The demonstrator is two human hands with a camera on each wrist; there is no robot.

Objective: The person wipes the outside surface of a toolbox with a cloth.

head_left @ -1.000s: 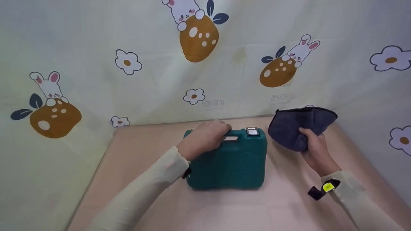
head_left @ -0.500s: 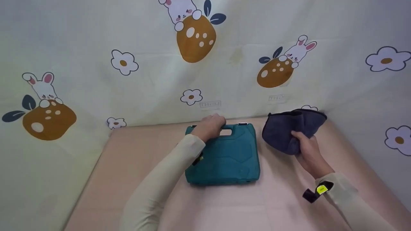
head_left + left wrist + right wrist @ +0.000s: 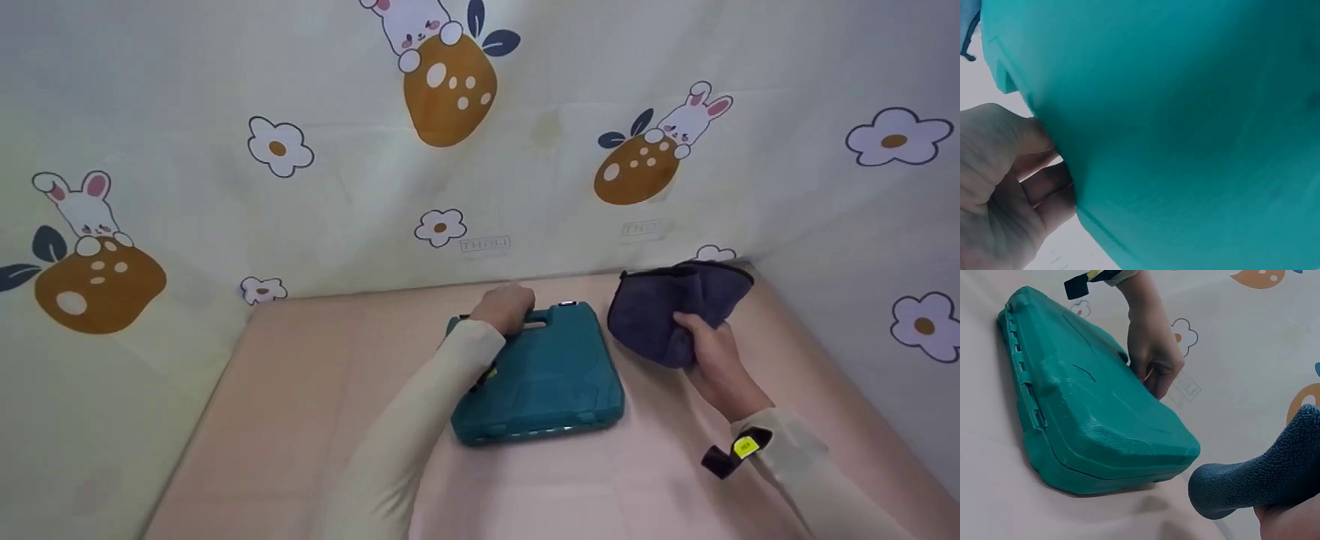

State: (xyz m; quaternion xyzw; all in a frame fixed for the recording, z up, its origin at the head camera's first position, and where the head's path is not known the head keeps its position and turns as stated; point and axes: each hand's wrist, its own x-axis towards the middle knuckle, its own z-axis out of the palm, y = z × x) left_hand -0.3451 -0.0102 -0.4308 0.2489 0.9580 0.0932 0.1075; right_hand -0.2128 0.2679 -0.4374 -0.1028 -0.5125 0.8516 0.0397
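Note:
A teal hard plastic carrying case (image 3: 551, 375) with a row of hinges along its near edge is in the middle of the table. It leans back, and its handle side looks raised off the table in the right wrist view. My left hand (image 3: 506, 307) grips the case's handle at the far edge; in the left wrist view the fingers of this hand (image 3: 1002, 180) curl behind the edge. To the right, my right hand (image 3: 720, 367) holds a bunched dark blue cloth (image 3: 652, 319) with black edging, thumb on top. The cloth hangs above the table, apart from the case.
A pale pink cover (image 3: 300, 420) lies over the table. Behind and at both sides hangs a pale curtain (image 3: 360, 187) printed with rabbits, orange fruit and flowers. Each wrist wears a black strap (image 3: 724, 459).
The case has tipped from nearly upright to leaning back, its hinged edge now showing toward me. My left hand keeps its grip on the handle. The cloth stays in my right hand.

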